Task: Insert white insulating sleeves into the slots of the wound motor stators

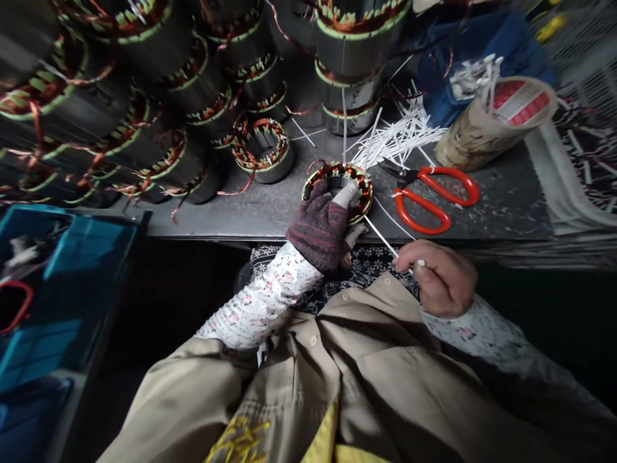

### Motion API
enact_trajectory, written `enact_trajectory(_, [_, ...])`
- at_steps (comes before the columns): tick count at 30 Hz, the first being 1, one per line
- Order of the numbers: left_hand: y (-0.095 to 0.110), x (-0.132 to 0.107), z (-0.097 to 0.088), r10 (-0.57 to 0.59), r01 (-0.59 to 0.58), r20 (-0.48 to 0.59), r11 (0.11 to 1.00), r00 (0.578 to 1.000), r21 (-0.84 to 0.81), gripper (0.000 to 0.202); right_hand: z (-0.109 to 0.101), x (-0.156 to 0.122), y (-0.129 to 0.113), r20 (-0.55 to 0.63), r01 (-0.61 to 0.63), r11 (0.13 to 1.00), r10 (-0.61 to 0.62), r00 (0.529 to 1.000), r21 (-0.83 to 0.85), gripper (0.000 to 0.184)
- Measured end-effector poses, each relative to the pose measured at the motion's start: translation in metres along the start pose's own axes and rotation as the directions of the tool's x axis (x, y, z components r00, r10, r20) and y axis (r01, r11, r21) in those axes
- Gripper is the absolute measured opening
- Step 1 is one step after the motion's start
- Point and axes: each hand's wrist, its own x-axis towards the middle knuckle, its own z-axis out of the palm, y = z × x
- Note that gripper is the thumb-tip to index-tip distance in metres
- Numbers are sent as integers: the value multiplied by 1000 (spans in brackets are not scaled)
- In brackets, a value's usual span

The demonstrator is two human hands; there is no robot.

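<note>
Stator in your left hand, white cord pinched in your right.
You have the copper-wound stator (365, 186) close to the front edge of the bench (216, 223), just beside the pile of white cords (402, 138) and the red-handled scissors (424, 202). Its steel body is probably heavy for its size and stiff, but the copper windings look easier to scratch, so it seems better to take it by the outer wall or the inner bore. Your left hand (321, 228), in a fingerless glove, is partly curled and grasps the ring, with fingers over the top and into the bore. Your right hand (443, 276) is bare and closed tightly, thumb against index finger, on the white cord (380, 236), which should be light, flexible and perhaps slippery.
</note>
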Motion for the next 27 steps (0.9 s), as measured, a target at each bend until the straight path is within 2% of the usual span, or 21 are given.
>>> enact_trajectory(3, [-3, 1, 2, -7, 8, 18, 1000, 1000, -22, 66, 0, 12, -1, 28, -16, 1000, 16, 999, 7, 21])
enact_trajectory(6, [-4, 0, 5, -19, 22, 33, 997, 999, -74, 68, 12, 33, 5, 42, -135, 989, 132, 990, 67, 27])
enact_trajectory(8, [-2, -1, 7, -78, 85, 41, 971, 996, -223, 67, 25, 47, 11, 14, -222, 971, 221, 975, 90, 27])
enact_trajectory(11, [3, -2, 9, -221, 211, 39, 841, 974, -498, 58, 37, 60, 15, -32, -297, 949, 301, 953, 102, 22])
enact_trajectory(13, [4, -1, 7, -251, 209, 4, 799, 968, -564, 46, 37, 62, 12, -35, -304, 947, 309, 950, 105, 19])
enact_trajectory(15, [4, 2, 5, -219, 155, -53, 822, 974, -548, 29, 31, 61, 5, -11, -299, 949, 302, 953, 100, 19])
enact_trajectory(17, [2, 6, 2, -185, 119, -76, 846, 980, -519, 20, 24, 61, -2, 36, -277, 956, 275, 961, 95, 22])
enact_trajectory(20, [0, 8, 1, -190, 138, -56, 857, 980, -497, 20, 19, 64, -9, 85, -218, 976, 215, 973, 23, 26])
enact_trajectory(23, [-1, 7, 2, -173, 137, -32, 868, 984, -478, 22, 20, 70, -7, 72, -160, 976, 172, 982, -148, 25])
enact_trajectory(27, [-4, 6, 3, -107, 64, -70, 886, 992, -460, 21, 25, 78, 2, 99, -143, 957, 172, 980, -251, 21])
